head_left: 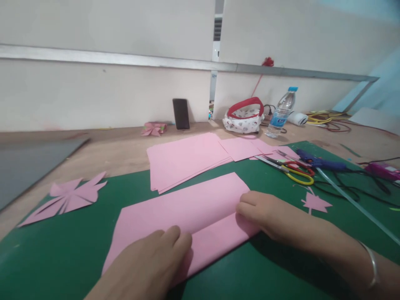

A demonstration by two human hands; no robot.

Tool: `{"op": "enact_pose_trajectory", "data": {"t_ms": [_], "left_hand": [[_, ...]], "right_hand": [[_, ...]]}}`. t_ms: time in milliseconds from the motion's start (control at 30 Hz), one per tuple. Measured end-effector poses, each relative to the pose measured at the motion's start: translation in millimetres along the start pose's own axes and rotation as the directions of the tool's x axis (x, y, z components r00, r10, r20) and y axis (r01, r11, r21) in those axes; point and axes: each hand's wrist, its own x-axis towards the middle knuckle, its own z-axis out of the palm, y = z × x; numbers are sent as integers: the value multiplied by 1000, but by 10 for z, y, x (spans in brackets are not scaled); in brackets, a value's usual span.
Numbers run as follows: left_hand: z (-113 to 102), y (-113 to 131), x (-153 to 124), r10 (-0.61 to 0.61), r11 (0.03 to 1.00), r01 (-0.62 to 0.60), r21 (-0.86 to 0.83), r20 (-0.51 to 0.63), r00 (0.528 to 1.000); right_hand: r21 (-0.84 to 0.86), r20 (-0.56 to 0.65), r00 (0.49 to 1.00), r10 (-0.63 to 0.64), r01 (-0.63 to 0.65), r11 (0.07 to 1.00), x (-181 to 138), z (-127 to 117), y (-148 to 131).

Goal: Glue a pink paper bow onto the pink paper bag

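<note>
A large sheet of pink paper (pixel 175 208) lies on the green cutting mat (pixel 281 258), its near edge folded over toward the far side. My left hand (pixel 153 254) grips the folded edge near the left, fingers curled and thumb hidden. At the right end of the same fold, my right hand (pixel 259 210) pinches the paper with bent fingers. Just beyond this sheet rests a stack of pink paper (pixel 187 160). A cut pink paper flower (pixel 73 196) is left of my left hand, and a small cut pink paper shape (pixel 315 202) sits right of my right hand.
Yellow-handled scissors (pixel 300 176), a blue glue gun (pixel 321 161) with a cord and a clear glue stick (pixel 356 202) lie at right. Behind stand a water bottle (pixel 281 114), a white pouch (pixel 243 121) and a phone (pixel 181 113) against the wall. A grey board (pixel 34 162) is far left.
</note>
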Motion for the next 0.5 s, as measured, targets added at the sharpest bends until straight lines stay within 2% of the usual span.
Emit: {"op": "enact_pose_trajectory", "data": {"t_ms": [100, 333, 500], "left_hand": [[-107, 62, 123, 44, 992, -63, 106, 173, 984], [46, 36, 109, 132, 949, -168, 268, 148, 980], [2, 33, 134, 99, 967, -147, 210, 224, 970]], "right_hand": [[-6, -3, 1000, 6, -6, 1000, 3, 2, 7], [36, 6, 1000, 26, -26, 999, 0, -13, 5], [-163, 16, 998, 61, -58, 985, 23, -25, -166]]}}
